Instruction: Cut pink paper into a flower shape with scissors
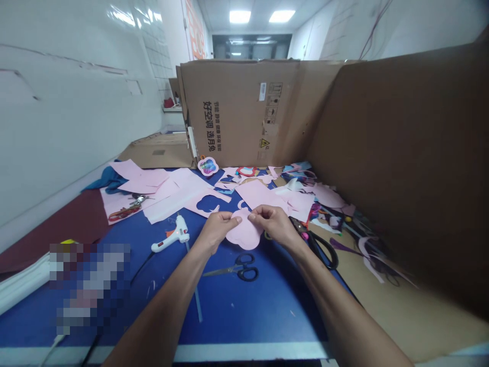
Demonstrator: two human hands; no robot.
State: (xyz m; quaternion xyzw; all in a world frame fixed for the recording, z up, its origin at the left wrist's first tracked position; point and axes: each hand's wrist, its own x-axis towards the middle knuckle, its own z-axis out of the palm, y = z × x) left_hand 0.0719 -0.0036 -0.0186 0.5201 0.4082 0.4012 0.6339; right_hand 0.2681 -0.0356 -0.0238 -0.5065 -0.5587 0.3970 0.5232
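Observation:
A pink paper cutout (245, 233) with a scalloped, flower-like edge is held up over the blue table. My left hand (220, 228) pinches its upper left edge between thumb and fingers. On the upper right edge, my right hand (272, 222) grips it the same way. Just below the cutout lie black-handled scissors (244, 267), blades pointing left. A white glue gun (171, 237) rests left of my left hand. Behind the hands is a pink sheet (204, 205) with a rounded hole cut in it.
Pink paper sheets (143, 178) and scraps cover the table's far side. A decorated flower-shaped piece (208, 166) leans near the cardboard wall (240, 112). Red-handled scissors (124, 213) lie left. Large black-handled shears (323, 250) are at right. A thin blue strip (198, 303) lies in front.

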